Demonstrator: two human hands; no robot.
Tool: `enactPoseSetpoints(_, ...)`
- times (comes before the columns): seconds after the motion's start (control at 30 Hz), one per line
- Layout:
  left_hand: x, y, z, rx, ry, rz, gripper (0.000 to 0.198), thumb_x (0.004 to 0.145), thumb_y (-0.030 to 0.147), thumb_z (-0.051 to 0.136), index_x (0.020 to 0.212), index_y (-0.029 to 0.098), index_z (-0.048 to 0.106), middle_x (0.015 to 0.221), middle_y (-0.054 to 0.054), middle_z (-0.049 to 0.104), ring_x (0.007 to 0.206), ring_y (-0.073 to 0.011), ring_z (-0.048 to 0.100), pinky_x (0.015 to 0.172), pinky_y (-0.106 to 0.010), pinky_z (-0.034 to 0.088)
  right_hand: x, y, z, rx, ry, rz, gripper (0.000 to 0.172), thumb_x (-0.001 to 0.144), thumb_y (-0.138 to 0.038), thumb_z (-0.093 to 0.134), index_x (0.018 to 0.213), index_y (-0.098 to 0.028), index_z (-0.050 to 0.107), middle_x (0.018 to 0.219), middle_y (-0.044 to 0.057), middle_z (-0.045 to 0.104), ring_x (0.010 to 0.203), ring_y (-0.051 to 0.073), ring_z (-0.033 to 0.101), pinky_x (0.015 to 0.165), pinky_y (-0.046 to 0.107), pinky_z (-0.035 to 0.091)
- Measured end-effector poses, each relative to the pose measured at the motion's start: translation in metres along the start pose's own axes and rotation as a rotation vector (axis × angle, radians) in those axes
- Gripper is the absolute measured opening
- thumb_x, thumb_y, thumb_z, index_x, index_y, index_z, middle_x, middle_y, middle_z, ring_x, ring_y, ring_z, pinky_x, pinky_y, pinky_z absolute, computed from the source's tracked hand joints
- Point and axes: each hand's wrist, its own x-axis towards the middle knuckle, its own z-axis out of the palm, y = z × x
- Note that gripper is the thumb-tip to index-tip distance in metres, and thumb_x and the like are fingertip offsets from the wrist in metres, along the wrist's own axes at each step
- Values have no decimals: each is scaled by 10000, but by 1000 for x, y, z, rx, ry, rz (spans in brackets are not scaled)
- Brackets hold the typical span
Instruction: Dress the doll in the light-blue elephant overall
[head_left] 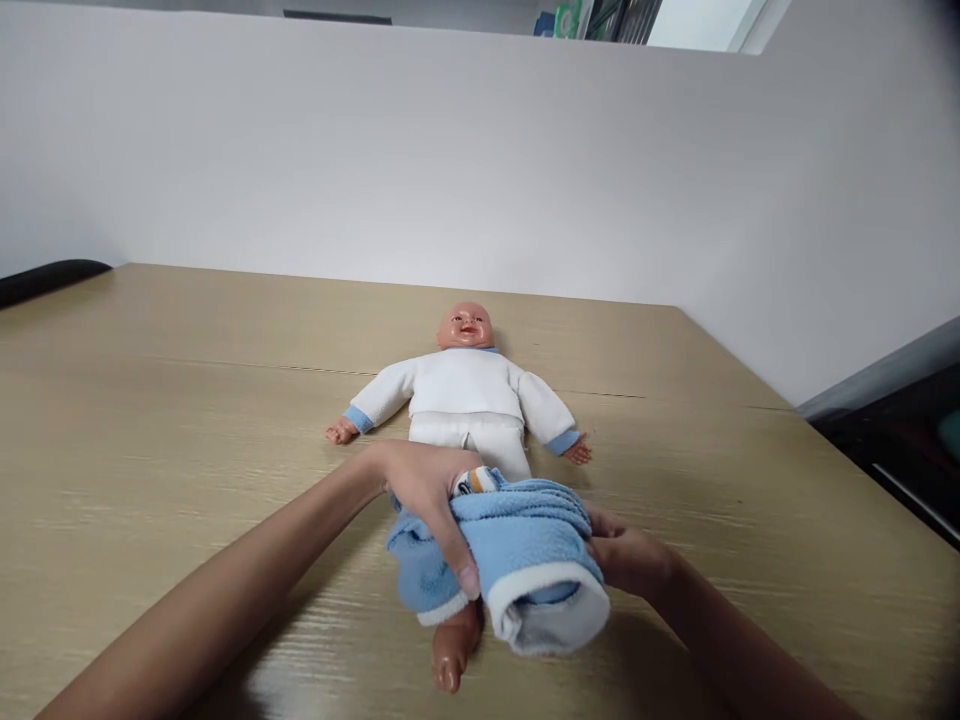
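White doll suit point(465, 385), blue cuffs point(358, 418), light-blue white-hemmed garment point(525, 545), possibly orange-striped sock point(476, 481)

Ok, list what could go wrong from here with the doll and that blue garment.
1. The blue garment is bunched over the legs of the doll, gripped by the left hand with the right hand against its side; it may snag on the bare foot.
2. The other foot is hidden in the fabric, so both legs might share one opening.
3. The doll lies loose on the table; a pull could drag it along.
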Motion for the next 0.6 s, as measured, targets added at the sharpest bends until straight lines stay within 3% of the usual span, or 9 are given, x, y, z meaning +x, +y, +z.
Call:
enactPoseSetpoints(0.1,1,-5,0,-7,56,39,527,671,479,1016,1038,140,850,1037,-82,852,949,-266,780,937,-338,657,3,-2,5,75,9,1,446,795,-548,961,1041,-193,851,840,16,738,717,116,611,722,219,500)
enactPoseSetpoints(0.17,1,-7,0,6,83,38,517,676,469,1010,1033,136,841,1023,-72,837,939,-255,763,934,-327,645,5,-5,9,74,-5,4,430,839,-550,927,1082,-205,846,846,16,730,750,125,620,755,224,502)
enactPoseSetpoints(0.27,0,-10,1,32,97,1,447,721,478,971,973,135,833,937,-51,811,862,-229,743,887,-313,638,5,-5,8,-50,-73,-27,620,874,-669,840,1278,-203,780,950,49,746,846,169,644,832,268,512)
enactPoseSetpoints(0.4,1,-12,2,30,121,-36,430,765,509,926,961,139,831,953,-55,802,873,-232,729,859,-317,637,3,-2,3,-142,-182,-25,889,768,-776,853,1402,-177,677,960,50,726,761,169,600,726,267,478)
enactPoseSetpoints(0.5,4,-9,3,19,113,14,431,719,482,965,950,142,834,940,-38,799,880,-227,729,894,-303,631,4,-2,6,-88,-126,-37,748,760,-667,912,1293,-187,700,850,7,658,731,148,526,684,242,423)
enactPoseSetpoints(0.6,6,-3,3,61,122,116,499,822,479,896,1174,134,821,1092,-68,808,1103,-273,740,1059,-341,588,8,-7,14,-2,-13,-92,525,762,-599,933,1001,-185,716,718,-33,532,662,126,420,631,236,372)
